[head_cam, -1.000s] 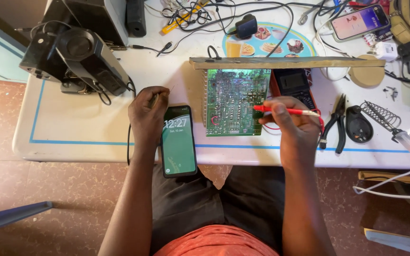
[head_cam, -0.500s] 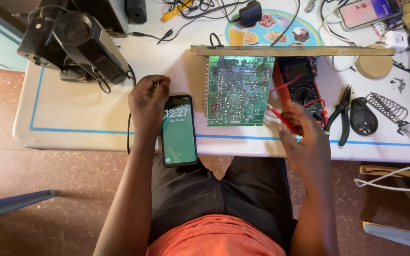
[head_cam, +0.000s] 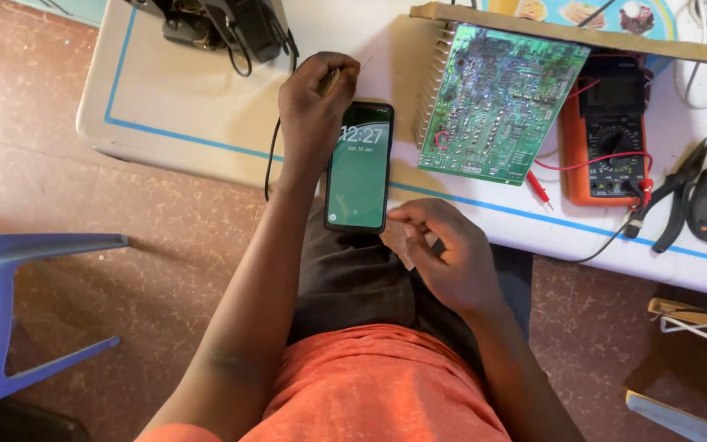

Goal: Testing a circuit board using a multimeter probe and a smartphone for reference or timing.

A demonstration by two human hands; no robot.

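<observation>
At the front edge of the white counter with a blue border line (head_cam: 165,106), the black smartphone with a lit green screen (head_cam: 359,168) lies with its lower end past the rim, over the person's lap. A small push from either arm could, I think, tip it off to the brown tiled floor (head_cam: 124,245).

The left hand (head_cam: 314,110) is closed around a thin tool with a dark cable, just left of the phone and touching its top corner. The right hand (head_cam: 443,254) hangs loosely curled below the rim, and I cannot tell whether it holds anything.

The green circuit board (head_cam: 497,98) leans tilted against a wooden strip (head_cam: 583,37), near the orange multimeter (head_cam: 611,131) and its red probe lead (head_cam: 570,160) (a pull on the lead may shift both).

Open room is on the left part of the counter; the right side is crowded with black pliers (head_cam: 677,192). A light blue plastic chair (head_cam: 26,319) stands well apart on the left.
</observation>
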